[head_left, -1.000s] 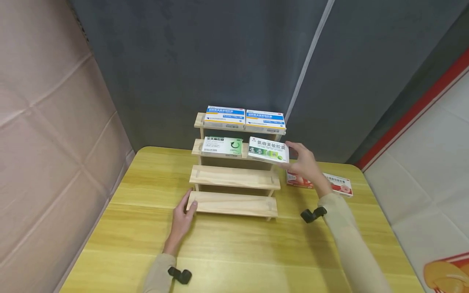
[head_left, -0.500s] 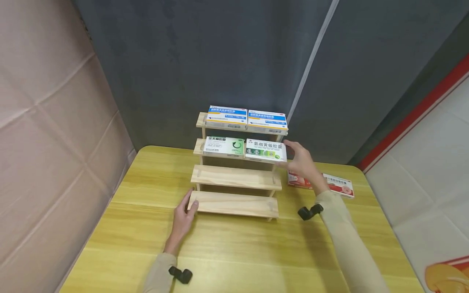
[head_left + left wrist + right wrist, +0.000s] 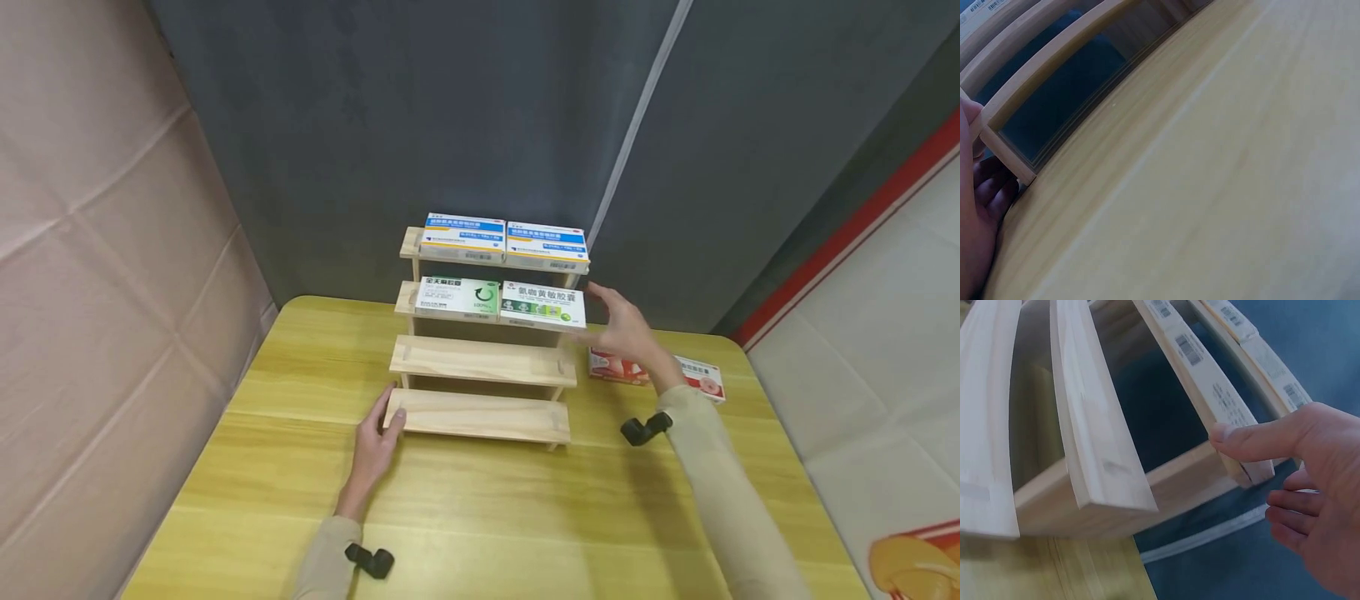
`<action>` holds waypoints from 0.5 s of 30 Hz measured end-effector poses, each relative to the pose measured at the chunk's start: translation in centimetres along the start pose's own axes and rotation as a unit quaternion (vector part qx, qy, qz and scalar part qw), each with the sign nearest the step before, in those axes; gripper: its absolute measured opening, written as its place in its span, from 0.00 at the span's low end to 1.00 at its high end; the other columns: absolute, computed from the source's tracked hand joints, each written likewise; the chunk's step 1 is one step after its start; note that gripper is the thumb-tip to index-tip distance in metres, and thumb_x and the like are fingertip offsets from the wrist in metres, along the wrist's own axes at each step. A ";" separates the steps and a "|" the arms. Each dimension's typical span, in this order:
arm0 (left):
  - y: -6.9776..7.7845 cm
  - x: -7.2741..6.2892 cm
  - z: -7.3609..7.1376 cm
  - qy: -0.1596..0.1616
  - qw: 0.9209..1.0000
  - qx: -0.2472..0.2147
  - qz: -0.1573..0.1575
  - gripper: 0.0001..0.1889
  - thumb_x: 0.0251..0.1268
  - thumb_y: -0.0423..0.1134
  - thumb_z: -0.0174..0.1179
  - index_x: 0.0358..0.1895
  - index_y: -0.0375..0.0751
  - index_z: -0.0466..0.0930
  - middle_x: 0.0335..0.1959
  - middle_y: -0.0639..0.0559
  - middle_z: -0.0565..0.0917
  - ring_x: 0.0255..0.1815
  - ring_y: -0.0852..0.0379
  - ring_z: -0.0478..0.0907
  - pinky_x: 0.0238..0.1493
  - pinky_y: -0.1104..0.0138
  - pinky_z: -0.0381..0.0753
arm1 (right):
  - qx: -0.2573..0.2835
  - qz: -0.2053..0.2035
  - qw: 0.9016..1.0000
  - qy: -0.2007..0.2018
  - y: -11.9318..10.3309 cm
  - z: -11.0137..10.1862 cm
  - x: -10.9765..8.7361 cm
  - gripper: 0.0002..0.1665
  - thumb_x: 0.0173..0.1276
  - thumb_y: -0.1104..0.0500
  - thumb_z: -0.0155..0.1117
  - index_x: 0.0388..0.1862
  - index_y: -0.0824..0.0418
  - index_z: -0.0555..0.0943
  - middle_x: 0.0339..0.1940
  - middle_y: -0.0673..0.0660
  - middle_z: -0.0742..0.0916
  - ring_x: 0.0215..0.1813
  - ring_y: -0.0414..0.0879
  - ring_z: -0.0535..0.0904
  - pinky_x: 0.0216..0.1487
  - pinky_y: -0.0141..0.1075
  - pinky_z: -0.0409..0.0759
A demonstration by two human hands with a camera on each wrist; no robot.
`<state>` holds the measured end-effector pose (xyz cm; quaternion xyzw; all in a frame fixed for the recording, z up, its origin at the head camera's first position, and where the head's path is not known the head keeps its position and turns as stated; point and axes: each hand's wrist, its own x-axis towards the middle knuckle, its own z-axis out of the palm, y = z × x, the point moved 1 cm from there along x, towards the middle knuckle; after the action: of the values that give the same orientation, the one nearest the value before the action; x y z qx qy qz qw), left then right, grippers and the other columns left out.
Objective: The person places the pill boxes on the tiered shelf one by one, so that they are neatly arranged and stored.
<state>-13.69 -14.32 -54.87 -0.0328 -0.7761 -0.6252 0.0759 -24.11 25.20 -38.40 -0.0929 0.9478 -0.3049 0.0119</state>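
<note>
A four-step wooden display rack [image 3: 480, 358] stands on the table. My left hand [image 3: 372, 446] grips the left end of its lowest step, thumb on top and the other fingers at the side. On the second step from the top lie two medicine boxes side by side: a white-and-green box with a round arrow [image 3: 457, 297] and a white medicine box with a green picture strip [image 3: 542, 305]. My right hand [image 3: 628, 329] is at the right end of the latter, fingers spread apart. In the right wrist view its thumb [image 3: 1241, 440] is at the box's front corner, and the fingers are off the box.
Two blue-and-white medicine boxes [image 3: 546, 246] lie on the top step. Red-and-white boxes [image 3: 617, 367] lie on the table right of the rack, partly behind the right arm. The lower two steps are bare wood. A dark grey partition [image 3: 420, 108] rises behind the table [image 3: 465, 517].
The white medicine box with the green strip came left and down, straightening beside its neighbour on the step. The right hand then loosened and shifted slightly right. The left hand stayed on the rack.
</note>
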 end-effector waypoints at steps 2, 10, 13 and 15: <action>-0.9 0.2 0.2 0.002 1.000 -0.003 -0.001 0.28 0.76 0.31 0.54 0.75 0.28 0.61 0.77 0.31 0.63 0.78 0.34 0.59 0.72 0.72 0.64 | -0.004 0.004 1.000 -0.004 0.7 -0.2 -0.2 0.60 0.56 0.55 0.80 0.80 0.69 0.56 0.78 0.70 0.67 0.77 0.68 0.63 0.77 0.60 0.66; -3.5 0.6 0.4 0.008 1.000 -0.003 0.017 0.29 0.77 0.36 0.55 0.77 0.37 0.62 0.78 0.37 0.65 0.75 0.35 0.67 0.63 0.84 0.70 | -0.008 0.027 0.999 -0.025 3.9 -1.0 -0.7 0.61 0.57 0.52 0.80 0.81 0.68 0.54 0.79 0.69 0.66 0.77 0.69 0.62 0.78 0.62 0.63; -3.7 0.6 0.4 0.008 1.000 -0.009 0.021 0.29 0.78 0.38 0.55 0.77 0.38 0.62 0.78 0.37 0.64 0.70 0.33 0.71 0.54 0.83 0.79 | -0.006 0.035 0.999 -0.033 4.7 -1.3 -0.9 0.62 0.58 0.50 0.79 0.81 0.67 0.53 0.80 0.70 0.64 0.78 0.70 0.61 0.77 0.64 0.63; -3.7 0.5 0.4 0.007 1.000 -0.011 0.018 0.29 0.78 0.38 0.55 0.77 0.39 0.62 0.78 0.38 0.63 0.69 0.34 0.72 0.49 0.83 0.81 | -0.004 0.042 0.998 -0.037 5.2 -1.4 -1.1 0.62 0.58 0.49 0.79 0.81 0.68 0.53 0.80 0.70 0.63 0.78 0.70 0.60 0.78 0.64 0.62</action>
<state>-14.78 -14.77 -58.39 -0.0431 -0.7676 -0.6327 0.0926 -24.06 30.35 -40.35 -0.0644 0.9509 -0.2969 0.0591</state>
